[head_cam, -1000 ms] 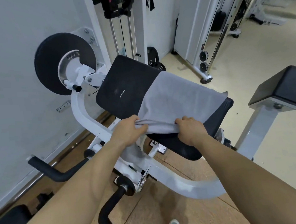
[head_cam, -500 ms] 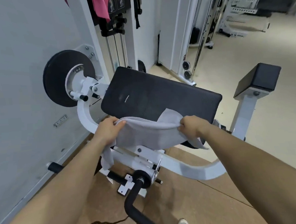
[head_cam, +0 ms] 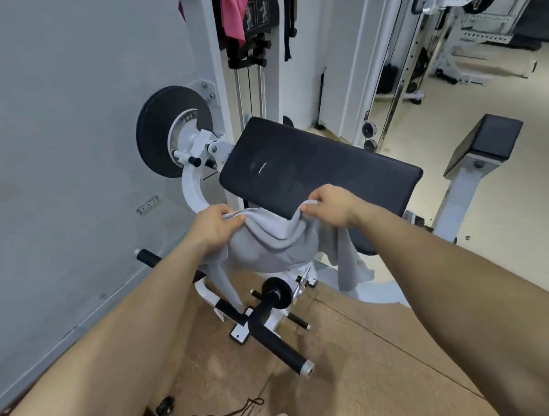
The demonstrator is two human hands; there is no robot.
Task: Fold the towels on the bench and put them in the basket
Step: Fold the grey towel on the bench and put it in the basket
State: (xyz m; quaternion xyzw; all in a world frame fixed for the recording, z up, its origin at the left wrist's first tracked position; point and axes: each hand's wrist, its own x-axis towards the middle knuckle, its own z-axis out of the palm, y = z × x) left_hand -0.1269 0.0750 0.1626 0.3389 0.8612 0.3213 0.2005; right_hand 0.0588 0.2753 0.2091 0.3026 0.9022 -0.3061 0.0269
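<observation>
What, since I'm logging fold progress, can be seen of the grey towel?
The grey towel is plain, soft-looking light grey cloth with a stitched hem along its top edge. Unfolded and rumpled, it is held up by that edge: the left hand grips one end, the right hand pinches the other. It sags between them, and loose ends hang down on both sides, in front of the near edge of the black bench pad.

No words or numbers can be read in the head view. A black placard (head_cam: 254, 14) on the white machine column (head_cam: 205, 50) carries two small pictograms of an exercising figure, but any lettering there is blurred. A small metal plate (head_cam: 148, 205) on the grey wall (head_cam: 66, 125) bears marks too small to read.
</observation>
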